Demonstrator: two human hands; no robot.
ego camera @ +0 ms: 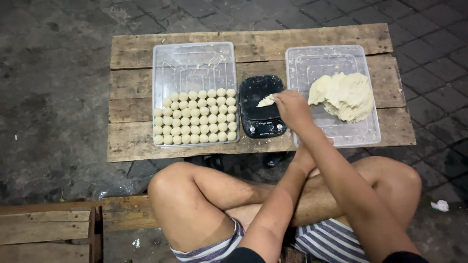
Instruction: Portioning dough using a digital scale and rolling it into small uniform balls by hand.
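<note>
My right hand (292,108) pinches small dough piece (266,101) over black scale (261,113), piece pointing left from fingertips. Left hand (304,158) near lap (grip unclear). Dough mass (343,95) right; tray of balls (195,117) left.

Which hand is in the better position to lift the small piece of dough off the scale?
The right hand. It already touches the dough piece on the black scale, while the left hand is low, near the table edge.
</note>
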